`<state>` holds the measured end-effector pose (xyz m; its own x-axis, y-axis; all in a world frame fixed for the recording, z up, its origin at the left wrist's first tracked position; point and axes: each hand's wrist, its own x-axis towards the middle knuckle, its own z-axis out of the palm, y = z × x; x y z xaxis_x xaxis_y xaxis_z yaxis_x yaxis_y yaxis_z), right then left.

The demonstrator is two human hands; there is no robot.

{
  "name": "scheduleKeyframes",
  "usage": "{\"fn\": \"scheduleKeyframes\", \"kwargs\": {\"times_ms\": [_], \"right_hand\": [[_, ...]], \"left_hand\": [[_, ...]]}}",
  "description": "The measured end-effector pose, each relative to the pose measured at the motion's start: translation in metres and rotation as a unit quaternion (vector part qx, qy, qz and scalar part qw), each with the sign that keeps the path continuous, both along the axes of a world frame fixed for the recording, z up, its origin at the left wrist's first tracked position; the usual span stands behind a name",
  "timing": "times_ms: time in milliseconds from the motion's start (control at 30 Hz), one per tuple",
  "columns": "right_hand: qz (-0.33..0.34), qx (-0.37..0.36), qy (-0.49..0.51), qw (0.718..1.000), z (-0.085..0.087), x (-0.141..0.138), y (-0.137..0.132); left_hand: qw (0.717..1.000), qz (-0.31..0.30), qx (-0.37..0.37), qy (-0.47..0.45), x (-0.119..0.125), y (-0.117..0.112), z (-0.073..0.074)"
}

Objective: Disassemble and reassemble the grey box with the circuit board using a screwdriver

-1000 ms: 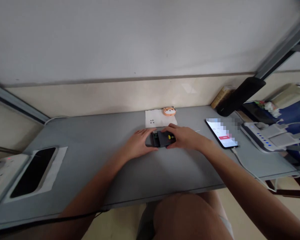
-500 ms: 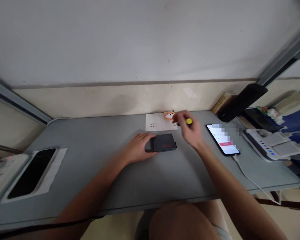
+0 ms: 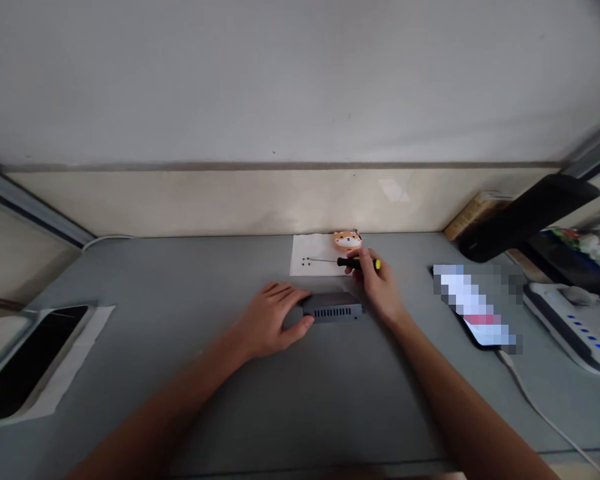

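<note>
A small dark grey box (image 3: 333,309) with a row of vent slots on its near side lies in the middle of the grey table (image 3: 190,280). My left hand (image 3: 270,323) rests over its left end, fingers curled on it. My right hand (image 3: 377,283) is just behind the box's right end, closed on a small screwdriver (image 3: 353,263) with a black and yellow handle. The thin shaft points left across a white paper sheet (image 3: 313,255), toward several tiny dark screws (image 3: 306,262) lying on it.
An orange animal-shaped figure (image 3: 347,240) sits at the back of the paper. A lit phone (image 3: 473,312) on a white cable lies to the right, next to a white power strip (image 3: 575,327) and a black lamp arm (image 3: 527,217). Another dark phone (image 3: 25,363) lies far left.
My right hand lifted the screwdriver off the box, swung it back right, and now holds it over the paper. The box now shows its vented side. The view shifted closer.
</note>
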<state>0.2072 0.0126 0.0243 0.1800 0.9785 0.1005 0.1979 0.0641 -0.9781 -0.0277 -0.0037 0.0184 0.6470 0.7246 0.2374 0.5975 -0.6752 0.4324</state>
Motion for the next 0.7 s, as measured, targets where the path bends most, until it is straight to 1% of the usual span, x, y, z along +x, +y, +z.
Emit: {"fn": "scheduleKeyframes", "kwargs": {"times_ms": [100, 233, 333, 433, 500, 600, 667, 700], "right_hand": [[0.004, -0.006, 0.002, 1.0, 0.0, 0.001, 0.0], [-0.009, -0.013, 0.021, 1.0, -0.001, 0.002, 0.002], [-0.029, -0.006, 0.073, 0.997, -0.001, 0.004, 0.002], [-0.043, 0.01, 0.151, 0.988, 0.003, 0.006, 0.0], [-0.043, 0.017, 0.195, 0.98, 0.007, 0.006, -0.002], [-0.037, 0.018, 0.223, 0.974, 0.014, 0.006, -0.005], [-0.026, 0.015, 0.223, 0.974, 0.015, 0.004, -0.007], [-0.018, 0.014, 0.217, 0.976, 0.015, 0.002, -0.008]], "left_hand": [[0.999, 0.014, -0.013, -0.029, 0.001, -0.001, 0.0], [0.994, 0.056, -0.054, -0.075, 0.003, -0.002, 0.0], [0.986, 0.089, -0.096, -0.099, 0.004, 0.0, -0.001], [0.98, 0.113, -0.121, -0.114, 0.004, 0.001, -0.003], [0.977, 0.118, -0.128, -0.119, 0.003, 0.002, -0.006], [0.975, 0.104, -0.136, -0.141, 0.001, 0.002, -0.009], [0.976, 0.092, -0.117, -0.157, -0.001, 0.001, -0.01], [0.978, 0.089, -0.095, -0.161, -0.001, 0.0, -0.011]]}}
